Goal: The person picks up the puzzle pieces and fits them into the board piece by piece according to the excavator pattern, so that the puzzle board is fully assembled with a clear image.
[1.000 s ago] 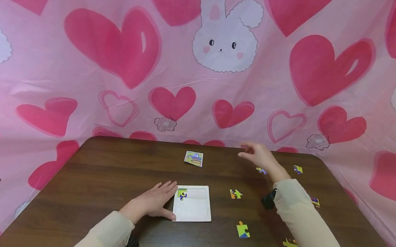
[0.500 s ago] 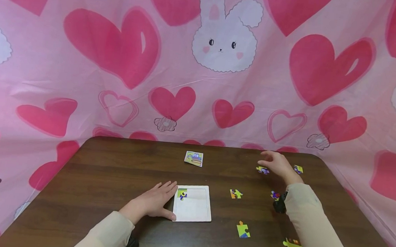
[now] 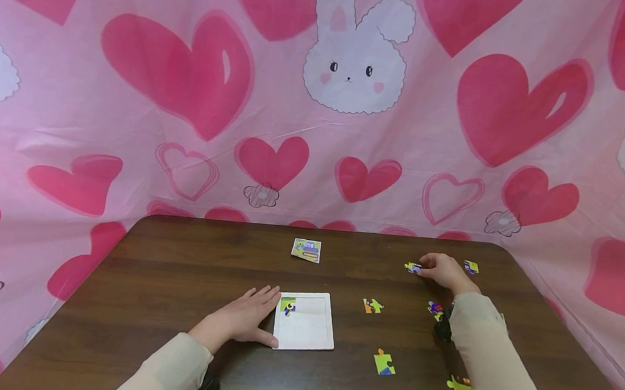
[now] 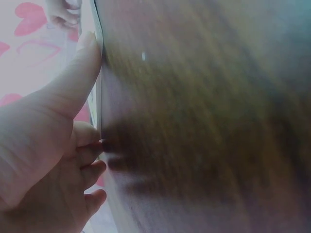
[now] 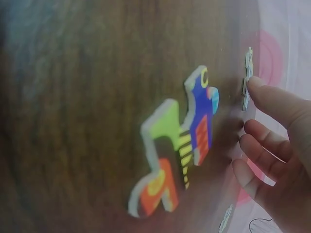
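My left hand (image 3: 245, 315) rests beside the white puzzle tray (image 3: 304, 335), fingers spread along its left edge and thumb at the near left corner. In the tray's upper left corner sits one green puzzle piece (image 3: 287, 305) with an eye on it. At the far right, my right hand (image 3: 446, 271) has thumb and forefinger at the right end of a yellow-and-purple puzzle piece (image 3: 412, 268). In the right wrist view the thumb (image 5: 272, 99) meets the edge of that piece (image 5: 247, 73), the other fingers loosely bent below; the forefinger is hidden there.
Loose pieces lie about the right side of the brown table (image 3: 219, 261): an orange-and-green one (image 3: 373, 306), a green one (image 3: 384, 363), a yellow-green one (image 3: 461, 388), a red-and-blue one (image 3: 435, 310) and another (image 3: 471, 267). A small picture card (image 3: 306, 250) lies at the back.
My right hand has moved right and down to the yellow-and-purple piece, fingertips now at its right end. My left hand has stayed at the tray's edge.
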`<act>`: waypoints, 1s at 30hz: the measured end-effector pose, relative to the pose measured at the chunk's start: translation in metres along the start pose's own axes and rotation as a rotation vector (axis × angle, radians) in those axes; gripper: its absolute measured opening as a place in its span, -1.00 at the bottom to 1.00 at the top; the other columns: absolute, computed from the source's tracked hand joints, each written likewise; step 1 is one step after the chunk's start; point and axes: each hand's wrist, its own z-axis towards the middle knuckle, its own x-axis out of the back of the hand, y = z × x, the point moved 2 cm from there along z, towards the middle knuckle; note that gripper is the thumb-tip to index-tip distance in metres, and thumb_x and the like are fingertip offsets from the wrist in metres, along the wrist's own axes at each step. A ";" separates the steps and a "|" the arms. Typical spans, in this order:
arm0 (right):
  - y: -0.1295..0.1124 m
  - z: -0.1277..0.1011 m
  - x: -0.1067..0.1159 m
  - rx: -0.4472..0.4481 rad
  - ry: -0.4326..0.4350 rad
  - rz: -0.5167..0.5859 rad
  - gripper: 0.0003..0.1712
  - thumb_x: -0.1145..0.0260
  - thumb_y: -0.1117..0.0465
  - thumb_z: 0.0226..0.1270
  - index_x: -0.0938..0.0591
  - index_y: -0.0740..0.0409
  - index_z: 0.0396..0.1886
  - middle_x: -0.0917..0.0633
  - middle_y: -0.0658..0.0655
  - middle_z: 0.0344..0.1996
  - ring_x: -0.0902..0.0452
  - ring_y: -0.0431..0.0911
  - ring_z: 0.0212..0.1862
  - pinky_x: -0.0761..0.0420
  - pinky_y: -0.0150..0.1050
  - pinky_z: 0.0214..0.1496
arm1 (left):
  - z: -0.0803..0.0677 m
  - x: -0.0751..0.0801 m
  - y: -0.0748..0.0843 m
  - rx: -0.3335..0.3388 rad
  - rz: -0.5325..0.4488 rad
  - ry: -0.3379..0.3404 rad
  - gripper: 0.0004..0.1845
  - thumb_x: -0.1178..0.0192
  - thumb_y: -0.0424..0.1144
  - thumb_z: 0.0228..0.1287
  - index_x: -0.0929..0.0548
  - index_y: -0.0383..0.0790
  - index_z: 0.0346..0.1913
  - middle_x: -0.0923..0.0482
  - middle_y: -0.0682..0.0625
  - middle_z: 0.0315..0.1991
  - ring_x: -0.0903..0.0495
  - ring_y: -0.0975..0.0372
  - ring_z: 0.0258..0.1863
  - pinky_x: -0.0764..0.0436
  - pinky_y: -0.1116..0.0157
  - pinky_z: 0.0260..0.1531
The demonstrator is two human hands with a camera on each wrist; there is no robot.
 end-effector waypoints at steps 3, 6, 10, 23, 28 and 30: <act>0.000 0.000 -0.001 0.005 -0.004 -0.007 -0.69 -0.37 0.26 0.09 -0.57 0.39 -0.22 -0.58 0.23 -0.39 -0.47 0.08 -0.30 -0.46 0.05 -0.18 | -0.001 0.001 0.001 0.001 -0.004 0.001 0.04 -0.28 0.25 -0.09 -0.21 -0.37 0.34 -0.07 -0.17 0.38 0.01 0.02 0.37 0.03 0.02 0.29; -0.002 0.000 -0.001 0.011 -0.004 -0.024 -0.74 -0.37 0.27 0.08 -0.58 0.36 -0.28 -0.58 0.19 -0.42 -0.46 0.05 -0.33 -0.46 0.04 -0.20 | -0.001 0.001 0.002 0.003 -0.007 0.000 0.04 -0.28 0.25 -0.09 -0.20 -0.37 0.35 -0.07 -0.17 0.38 0.01 0.03 0.37 0.03 0.02 0.29; -0.004 0.000 0.000 0.016 -0.010 -0.047 -0.77 -0.37 0.27 0.08 -0.57 0.33 -0.33 -0.58 0.16 -0.44 -0.46 0.03 -0.34 -0.45 0.02 -0.22 | -0.001 0.000 0.002 0.001 -0.007 0.000 0.03 -0.27 0.26 -0.08 -0.20 -0.36 0.35 -0.06 -0.16 0.39 0.02 0.03 0.37 0.03 0.03 0.30; -0.010 0.001 -0.001 0.064 0.023 0.015 -0.80 -0.35 0.30 0.11 -0.51 0.34 -0.38 -0.58 0.15 -0.44 -0.46 0.03 -0.33 -0.48 0.01 -0.18 | -0.001 0.000 0.003 -0.011 0.018 0.010 0.03 -0.27 0.25 -0.07 -0.20 -0.39 0.34 -0.07 -0.19 0.38 0.00 0.01 0.36 0.01 0.03 0.29; -0.027 0.005 0.001 0.141 0.072 0.015 -0.78 -0.35 0.29 0.10 -0.50 0.33 -0.37 -0.58 0.13 -0.45 -0.48 0.02 -0.32 -0.49 -0.03 -0.22 | -0.001 -0.001 0.003 -0.005 0.009 0.011 0.04 -0.28 0.25 -0.08 -0.20 -0.38 0.34 -0.07 -0.18 0.38 0.00 0.02 0.36 0.01 0.03 0.29; -0.037 0.005 0.002 0.166 0.085 0.023 -0.77 -0.36 0.30 0.10 -0.50 0.33 -0.35 -0.57 0.14 -0.44 -0.48 0.02 -0.31 -0.49 -0.04 -0.23 | -0.001 -0.001 0.003 -0.002 0.005 0.010 0.04 -0.28 0.25 -0.09 -0.20 -0.38 0.34 -0.07 -0.18 0.38 0.00 0.02 0.37 0.01 0.03 0.29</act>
